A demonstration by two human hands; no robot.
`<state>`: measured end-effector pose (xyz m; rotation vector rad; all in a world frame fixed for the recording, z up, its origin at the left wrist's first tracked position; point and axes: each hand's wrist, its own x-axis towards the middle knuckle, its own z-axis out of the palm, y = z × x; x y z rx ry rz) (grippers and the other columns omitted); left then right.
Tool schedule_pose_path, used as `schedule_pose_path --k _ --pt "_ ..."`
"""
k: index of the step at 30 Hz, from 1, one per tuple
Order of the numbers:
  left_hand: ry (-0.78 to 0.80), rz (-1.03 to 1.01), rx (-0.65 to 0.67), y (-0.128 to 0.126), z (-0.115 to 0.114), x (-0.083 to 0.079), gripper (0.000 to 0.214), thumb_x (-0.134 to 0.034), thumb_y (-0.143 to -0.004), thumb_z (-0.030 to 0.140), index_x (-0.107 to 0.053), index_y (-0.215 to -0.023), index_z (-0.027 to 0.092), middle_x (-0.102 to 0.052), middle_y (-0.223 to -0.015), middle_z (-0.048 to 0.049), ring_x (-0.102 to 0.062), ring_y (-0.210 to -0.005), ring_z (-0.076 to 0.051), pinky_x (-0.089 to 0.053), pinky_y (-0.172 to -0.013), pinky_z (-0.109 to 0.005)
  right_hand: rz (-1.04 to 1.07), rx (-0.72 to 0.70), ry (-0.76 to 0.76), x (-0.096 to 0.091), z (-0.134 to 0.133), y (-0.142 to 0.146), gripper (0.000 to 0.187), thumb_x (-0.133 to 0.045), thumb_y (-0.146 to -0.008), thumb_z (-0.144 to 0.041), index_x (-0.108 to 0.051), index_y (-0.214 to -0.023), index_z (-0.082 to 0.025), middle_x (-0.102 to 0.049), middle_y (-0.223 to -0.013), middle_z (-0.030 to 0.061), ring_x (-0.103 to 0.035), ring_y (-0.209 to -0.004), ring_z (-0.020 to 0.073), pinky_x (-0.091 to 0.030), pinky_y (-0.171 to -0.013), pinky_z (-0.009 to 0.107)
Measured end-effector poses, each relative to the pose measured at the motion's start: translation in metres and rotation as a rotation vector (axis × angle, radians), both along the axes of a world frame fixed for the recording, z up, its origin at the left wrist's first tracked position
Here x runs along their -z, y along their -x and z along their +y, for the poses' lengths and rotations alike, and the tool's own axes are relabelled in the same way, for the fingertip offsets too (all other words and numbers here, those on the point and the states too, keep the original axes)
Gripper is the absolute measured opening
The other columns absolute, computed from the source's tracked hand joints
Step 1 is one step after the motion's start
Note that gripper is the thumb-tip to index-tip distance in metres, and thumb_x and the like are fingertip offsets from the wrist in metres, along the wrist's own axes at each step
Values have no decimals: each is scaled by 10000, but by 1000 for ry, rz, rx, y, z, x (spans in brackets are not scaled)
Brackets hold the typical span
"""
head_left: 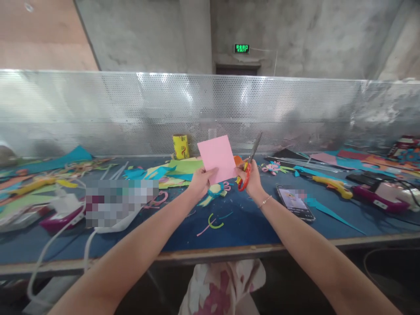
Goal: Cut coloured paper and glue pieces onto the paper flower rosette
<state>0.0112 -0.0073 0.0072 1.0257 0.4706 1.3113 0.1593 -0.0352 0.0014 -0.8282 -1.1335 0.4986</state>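
Observation:
A square sheet of pink paper [217, 156] is held up above the table, tilted a little. My left hand [201, 180] pinches its lower left corner, thumb on the front. At the lower right edge of the sheet is my right hand [251, 177], closed around a pair of scissors [246, 175] with red and yellow handles. The blades point up and away from the paper. My right fingertips also touch the paper's edge. Just below the sheet lies a small blue, green and pink paper craft [215, 192].
Thin paper strips [215, 222] lie near the front. A phone [293, 202] rests to the right, beside a yellow-handled glue gun [333, 186]. A yellow tape roll [180, 146] stands before the perforated metal screen [147, 113]. Coloured paper and a power strip with white cable [87, 249] occupy the left.

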Motion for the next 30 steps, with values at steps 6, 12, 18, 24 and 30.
schedule_pose_path --k 6,12,18,24,30 --pt "56 90 127 -2 -6 6 329 -683 -586 113 -610 -906 102 -652 -954 -107 -627 -805 -205 -530 -704 -331 22 59 3 -1 -4 4 339 -594 -592 -203 -329 -804 -222 -466 -647 -72 -483 -549 71 -429 -527 221" --pt "-38 163 -72 3 0 2 296 -662 -627 186 -596 -899 92 -666 -753 -76 -629 -604 -169 -519 -544 -272 -71 34 61 -1 0 -5 370 -599 -620 -325 -340 -865 -225 -423 -630 -76 -427 -490 64 -390 -468 215" --pt "-33 -33 -247 19 16 -14 215 -678 -577 126 -594 -772 92 -630 -622 -23 -604 -550 -113 -512 -589 -234 -478 1 175 9 3 -9 272 -517 -690 -434 -408 -769 -197 -433 -613 -43 -432 -550 95 -388 -560 270" --pt "-109 -24 -265 14 10 -15 207 -686 -569 149 -599 -746 91 -627 -631 -22 -611 -562 -127 -506 -546 -227 -614 -51 216 16 -4 3 284 -526 -677 -449 -421 -744 -194 -492 -638 -14 -473 -588 122 -396 -559 283" --pt "-124 59 -224 8 2 -9 239 -691 -578 188 -601 -778 90 -642 -670 -39 -624 -588 -153 -518 -578 -272 -511 -79 156 8 -12 11 275 -561 -649 -453 -442 -679 -207 -494 -624 -9 -459 -594 138 -401 -550 301"
